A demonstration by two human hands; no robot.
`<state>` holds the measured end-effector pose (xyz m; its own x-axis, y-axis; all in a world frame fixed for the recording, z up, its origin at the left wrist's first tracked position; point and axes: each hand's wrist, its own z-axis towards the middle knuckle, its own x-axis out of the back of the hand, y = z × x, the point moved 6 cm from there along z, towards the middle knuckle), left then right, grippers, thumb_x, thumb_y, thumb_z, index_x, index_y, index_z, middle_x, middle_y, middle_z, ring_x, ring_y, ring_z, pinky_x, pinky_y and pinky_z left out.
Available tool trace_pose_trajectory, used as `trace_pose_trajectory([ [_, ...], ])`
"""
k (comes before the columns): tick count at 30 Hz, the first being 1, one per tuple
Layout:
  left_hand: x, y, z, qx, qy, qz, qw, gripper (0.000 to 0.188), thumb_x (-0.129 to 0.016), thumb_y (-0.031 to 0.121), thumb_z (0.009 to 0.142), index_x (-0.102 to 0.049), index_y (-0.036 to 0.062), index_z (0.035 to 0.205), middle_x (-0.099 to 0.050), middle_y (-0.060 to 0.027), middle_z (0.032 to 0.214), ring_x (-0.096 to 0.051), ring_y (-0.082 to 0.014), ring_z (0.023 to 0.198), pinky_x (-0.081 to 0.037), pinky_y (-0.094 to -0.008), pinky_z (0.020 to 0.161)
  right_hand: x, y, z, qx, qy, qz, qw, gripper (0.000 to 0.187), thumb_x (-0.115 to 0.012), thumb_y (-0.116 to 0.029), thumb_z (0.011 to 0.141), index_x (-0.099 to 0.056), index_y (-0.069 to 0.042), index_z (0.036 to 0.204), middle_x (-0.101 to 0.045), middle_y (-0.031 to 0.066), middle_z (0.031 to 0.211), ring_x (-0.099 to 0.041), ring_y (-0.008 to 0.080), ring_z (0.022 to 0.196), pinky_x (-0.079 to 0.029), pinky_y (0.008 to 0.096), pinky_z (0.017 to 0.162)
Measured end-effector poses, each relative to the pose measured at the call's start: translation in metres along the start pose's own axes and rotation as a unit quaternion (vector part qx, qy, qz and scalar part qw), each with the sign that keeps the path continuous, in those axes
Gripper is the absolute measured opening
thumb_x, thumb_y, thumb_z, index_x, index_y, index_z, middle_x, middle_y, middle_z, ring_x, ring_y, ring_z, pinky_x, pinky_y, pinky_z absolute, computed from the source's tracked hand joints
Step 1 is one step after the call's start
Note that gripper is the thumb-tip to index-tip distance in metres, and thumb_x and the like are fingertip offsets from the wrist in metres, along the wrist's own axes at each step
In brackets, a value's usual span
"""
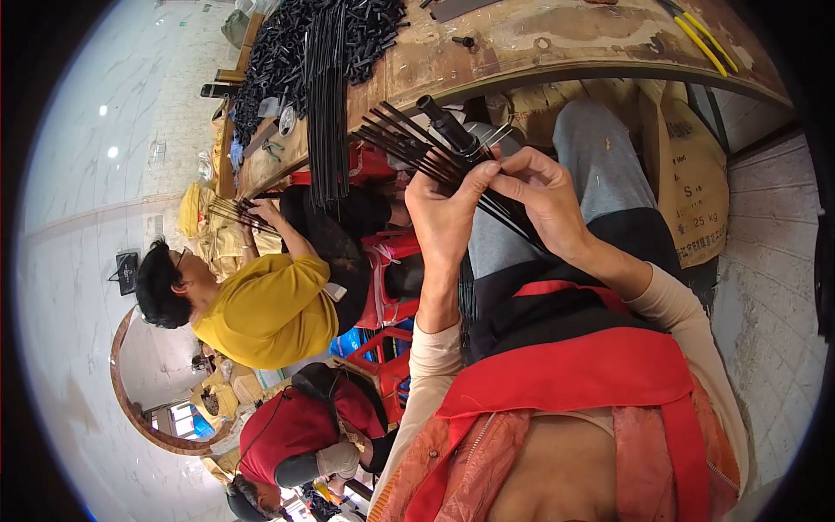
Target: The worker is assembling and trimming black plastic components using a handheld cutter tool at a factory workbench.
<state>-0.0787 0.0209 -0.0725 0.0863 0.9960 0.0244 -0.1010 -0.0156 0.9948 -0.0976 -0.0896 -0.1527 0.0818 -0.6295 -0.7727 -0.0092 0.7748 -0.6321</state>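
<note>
1. The biggest thing before me is the worn brown wooden table (557, 39), its near edge curving past my knees.
2. To my left sits a co-worker in a mustard-yellow top (270, 304), hands at some thin dark rods; farther down, another person in a dark red top (291, 435) bends over.
3. A tan sack with dark print (696, 183) stands to my right, under the table.
4. On the table's left part lies a heap of short black tubular pieces (261, 83), and a bundle of long straight black rods (327, 104) lies against it, ends hanging over the edge.
5. My left hand (442, 213) is clamped on a fan of thin black rods (404, 150), held above my lap, just off the table edge.
6. My right hand (550, 200) has thumb and forefinger drawn close, beside my left thumb; I cannot tell whether they pinch anything.
7. Yellow-handled pliers (706, 43) lie on the table at the far right.
8. A stubby black cylinder (448, 129) tilts up just beyond my fingers, among the fanned rods; what supports it is hidden.
</note>
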Motion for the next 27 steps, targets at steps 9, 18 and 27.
trace_pose_trajectory([
  [9, 0.002, -0.002, 0.000, 0.019, 0.017, -0.010, 1.000, 0.023, -0.076, -0.002, 0.079, -0.063, -0.0024, 0.098, -0.071, -0.0116, 0.096, -0.067, -0.0159, 0.090, -0.054, -0.0279, 0.082, 0.000, 0.007, 0.005, -0.018, -0.035, 0.014, 0.999, 0.007, -0.066, -0.002, 0.089, -0.063, -0.004, 0.095, -0.064, 0.0016, 0.099, -0.059, 0.0094, 0.098, -0.045, 0.0264, 0.092],
  [18, 0.002, -0.008, 0.008, 0.033, 0.032, -0.037, 0.998, 0.023, -0.076, -0.002, 0.079, -0.064, -0.0008, 0.099, -0.071, -0.0095, 0.093, -0.066, -0.0133, 0.086, -0.053, -0.0265, 0.080, 0.001, 0.002, 0.011, 0.028, -0.022, -0.003, 0.999, 0.012, -0.065, -0.002, 0.091, -0.059, -0.006, 0.101, -0.064, 0.0020, 0.097, -0.058, 0.0088, 0.097, -0.044, 0.0252, 0.091],
  [27, -0.009, -0.004, 0.006, -0.011, 0.092, 0.089, 0.992, 0.020, -0.075, 0.005, 0.083, -0.064, -0.0018, 0.097, -0.071, -0.0075, 0.090, -0.065, -0.0102, 0.083, -0.052, -0.0231, 0.075, 0.007, 0.001, 0.017, -0.024, -0.003, 0.043, 0.999, 0.009, -0.064, 0.000, 0.090, -0.059, -0.005, 0.096, -0.065, 0.0030, 0.097, -0.061, 0.0102, 0.097, -0.047, 0.0277, 0.091],
])
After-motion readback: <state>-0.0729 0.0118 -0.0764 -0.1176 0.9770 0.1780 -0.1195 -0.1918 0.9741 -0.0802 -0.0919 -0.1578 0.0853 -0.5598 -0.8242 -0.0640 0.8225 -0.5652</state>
